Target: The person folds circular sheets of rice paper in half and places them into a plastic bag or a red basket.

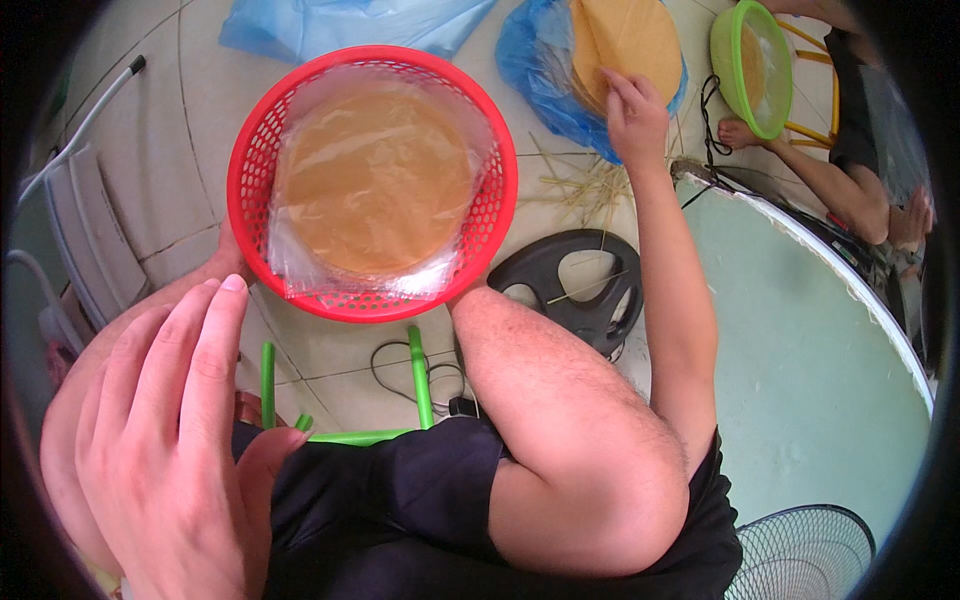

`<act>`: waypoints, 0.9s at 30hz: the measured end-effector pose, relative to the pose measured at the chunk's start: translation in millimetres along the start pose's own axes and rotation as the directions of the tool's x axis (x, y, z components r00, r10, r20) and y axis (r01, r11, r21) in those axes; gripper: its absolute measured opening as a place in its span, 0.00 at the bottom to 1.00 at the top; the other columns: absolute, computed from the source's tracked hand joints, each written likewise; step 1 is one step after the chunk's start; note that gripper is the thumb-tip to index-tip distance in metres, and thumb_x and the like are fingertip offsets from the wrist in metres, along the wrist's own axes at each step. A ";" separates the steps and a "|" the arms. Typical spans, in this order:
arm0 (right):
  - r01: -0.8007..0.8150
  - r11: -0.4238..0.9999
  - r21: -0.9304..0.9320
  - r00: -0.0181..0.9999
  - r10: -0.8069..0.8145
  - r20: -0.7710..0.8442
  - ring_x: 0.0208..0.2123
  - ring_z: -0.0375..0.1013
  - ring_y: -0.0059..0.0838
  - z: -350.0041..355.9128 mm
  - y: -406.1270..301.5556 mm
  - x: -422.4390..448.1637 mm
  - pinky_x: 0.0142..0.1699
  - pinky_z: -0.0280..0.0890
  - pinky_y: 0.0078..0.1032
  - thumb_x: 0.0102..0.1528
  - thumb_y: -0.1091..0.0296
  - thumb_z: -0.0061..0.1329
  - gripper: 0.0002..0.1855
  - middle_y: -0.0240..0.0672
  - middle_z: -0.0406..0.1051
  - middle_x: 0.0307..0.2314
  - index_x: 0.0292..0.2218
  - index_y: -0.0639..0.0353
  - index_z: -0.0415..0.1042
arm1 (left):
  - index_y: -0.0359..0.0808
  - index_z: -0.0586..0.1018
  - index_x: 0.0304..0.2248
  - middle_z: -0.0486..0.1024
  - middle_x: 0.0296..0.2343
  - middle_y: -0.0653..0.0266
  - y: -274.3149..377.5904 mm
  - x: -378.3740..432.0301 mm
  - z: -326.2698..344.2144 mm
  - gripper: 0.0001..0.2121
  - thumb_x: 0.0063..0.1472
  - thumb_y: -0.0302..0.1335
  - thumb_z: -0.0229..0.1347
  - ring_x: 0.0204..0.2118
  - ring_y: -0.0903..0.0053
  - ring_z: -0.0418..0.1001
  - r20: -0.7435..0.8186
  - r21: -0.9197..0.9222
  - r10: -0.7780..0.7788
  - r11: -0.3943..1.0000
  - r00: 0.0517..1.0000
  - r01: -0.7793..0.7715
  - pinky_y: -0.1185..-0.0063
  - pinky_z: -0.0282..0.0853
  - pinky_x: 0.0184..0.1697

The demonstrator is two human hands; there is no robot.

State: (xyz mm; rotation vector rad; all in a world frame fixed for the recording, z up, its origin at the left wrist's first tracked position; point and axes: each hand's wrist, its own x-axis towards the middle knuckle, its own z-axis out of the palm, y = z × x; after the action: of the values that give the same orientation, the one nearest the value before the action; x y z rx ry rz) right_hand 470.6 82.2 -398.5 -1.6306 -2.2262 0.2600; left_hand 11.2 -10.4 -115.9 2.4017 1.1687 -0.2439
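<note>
My left hand (pixel 172 420) is raised close to the camera at the lower left, back of the hand up, holding nothing. Its fingers point toward a red plastic colander (pixel 504 180) held up between my shins. Inside lie clear plastic bags (pixel 289 259) around thin round orange sheets (pixel 375 180). My right hand (pixel 637 116) reaches far forward, fingertips pinched at the edge of a stack of similar round orange sheets (pixel 637 34). That stack rests in a blue plastic bag (pixel 529 64) on the floor. The right fingertips partly hide what they grip.
Thin straw-like strips (pixel 592 187) litter the tiled floor beside a black plastic base (pixel 555 262). A pale green panel (pixel 810 315) and a fan guard (pixel 806 555) border my right. Another person (pixel 862 180) sits at the upper right near a green basket (pixel 784 75). Cables lie about.
</note>
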 end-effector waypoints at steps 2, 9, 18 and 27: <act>0.079 0.996 -0.032 0.997 -0.080 -0.019 0.34 0.74 0.38 1.4 -13.9 7.4 0.39 0.69 0.31 0.52 0.70 0.58 0.12 0.40 0.74 0.32 0.40 0.58 0.79 | 0.27 0.66 0.56 0.71 0.49 0.49 3.0 -0.3 -2.9 0.34 0.51 0.33 0.61 0.50 0.55 0.71 0.003 -0.042 -0.035 0.999 0.999 0.035 0.68 0.68 0.53; -0.061 0.992 0.110 0.987 0.043 0.157 0.32 0.75 0.36 -8.0 -8.2 11.4 0.38 0.71 0.26 0.48 0.69 0.63 0.16 0.39 0.73 0.36 0.40 0.58 0.79 | 0.27 0.66 0.56 0.71 0.49 0.48 -2.6 -3.0 3.0 0.33 0.52 0.33 0.60 0.50 0.55 0.71 -0.023 -0.043 -0.006 0.999 1.000 0.005 0.68 0.68 0.53; -0.111 0.957 0.269 0.993 0.097 0.067 0.33 0.76 0.30 -1.6 13.1 8.9 0.37 0.71 0.24 0.55 0.73 0.57 0.08 0.38 0.76 0.35 0.38 0.62 0.79 | 0.27 0.66 0.55 0.71 0.49 0.47 -1.3 -3.3 0.5 0.34 0.51 0.33 0.61 0.50 0.55 0.71 -0.018 -0.067 -0.013 0.998 1.000 0.012 0.67 0.68 0.53; -0.345 0.011 0.938 0.702 0.666 0.251 0.39 0.75 0.29 -3.7 61.0 -25.1 0.44 0.70 0.26 0.63 0.70 0.49 0.08 0.34 0.75 0.36 0.41 0.64 0.72 | 0.26 0.67 0.55 0.71 0.48 0.47 3.8 1.4 -5.8 0.33 0.51 0.33 0.61 0.49 0.55 0.71 -0.010 -0.061 -0.035 0.998 0.999 0.034 0.67 0.68 0.53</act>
State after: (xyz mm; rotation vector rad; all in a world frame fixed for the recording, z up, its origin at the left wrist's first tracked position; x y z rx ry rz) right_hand 532.3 77.4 -421.6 -1.4000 -0.6199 1.2552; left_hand 14.7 -8.7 -110.1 2.3346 1.2063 -0.2040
